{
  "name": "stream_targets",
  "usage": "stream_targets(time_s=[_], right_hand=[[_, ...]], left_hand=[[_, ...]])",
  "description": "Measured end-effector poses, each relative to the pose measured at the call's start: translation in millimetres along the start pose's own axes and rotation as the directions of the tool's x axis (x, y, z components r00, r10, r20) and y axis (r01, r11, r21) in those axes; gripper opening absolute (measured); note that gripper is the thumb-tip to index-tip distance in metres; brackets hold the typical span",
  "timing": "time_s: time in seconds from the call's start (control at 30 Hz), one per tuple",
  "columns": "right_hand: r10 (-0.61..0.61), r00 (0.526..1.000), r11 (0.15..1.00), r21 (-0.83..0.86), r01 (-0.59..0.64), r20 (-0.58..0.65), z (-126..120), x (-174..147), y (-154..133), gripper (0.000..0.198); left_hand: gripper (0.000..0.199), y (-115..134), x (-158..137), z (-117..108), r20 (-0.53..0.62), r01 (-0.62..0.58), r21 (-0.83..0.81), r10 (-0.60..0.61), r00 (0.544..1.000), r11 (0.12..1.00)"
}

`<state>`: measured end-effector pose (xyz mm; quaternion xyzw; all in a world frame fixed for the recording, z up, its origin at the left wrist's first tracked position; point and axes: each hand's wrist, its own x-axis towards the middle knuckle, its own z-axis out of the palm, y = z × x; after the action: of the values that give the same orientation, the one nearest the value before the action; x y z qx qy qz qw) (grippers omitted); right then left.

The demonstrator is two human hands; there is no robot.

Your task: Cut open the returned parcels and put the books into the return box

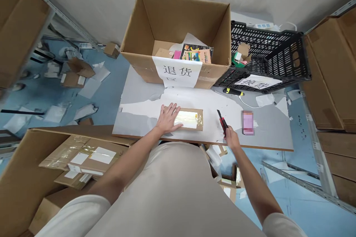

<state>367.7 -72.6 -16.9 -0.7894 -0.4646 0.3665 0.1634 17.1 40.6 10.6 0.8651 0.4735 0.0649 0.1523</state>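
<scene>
Just below the centre of the frame, the left hand (168,119) lies open and flat, fingers spread, over the left end of a small cardboard parcel (191,127) on the table (136,120). And to its right, the right hand (231,137) grips a red-and-black utility knife (223,122) near its lower end, tip pointing up the frame, apart from the parcel (whether the blade is out is too small to tell). Shiny tape (199,119) gleams at the parcel's right end, so slitting it looks like the step in hand! Good form calls for steady palm pressure, fingers clear of the cutting line, a shallow stroke along the tape, and a sweep that avoids the blurred pink item (248,122) at centre right.
</scene>
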Motion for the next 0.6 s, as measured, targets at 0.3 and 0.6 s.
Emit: stream_targets(time_s=[0.3, 0.6], right_hand=[[-0.252, 0.942, 0.966, -0.122, 0.230, -0.223, 41, 2, -68, 0.050], [-0.407, 0.616, 0.327, -0.522, 0.788, 0.675, 27, 15, -223, 0.044]], left_hand=[[0.060, -8, -49, 25, -0.373, 0.161, -0.257, -0.251, 0.893, 0.953], [0.038, -1, -69, 44, -0.339, -0.255, -0.069, 0.217, 0.915, 0.965]])
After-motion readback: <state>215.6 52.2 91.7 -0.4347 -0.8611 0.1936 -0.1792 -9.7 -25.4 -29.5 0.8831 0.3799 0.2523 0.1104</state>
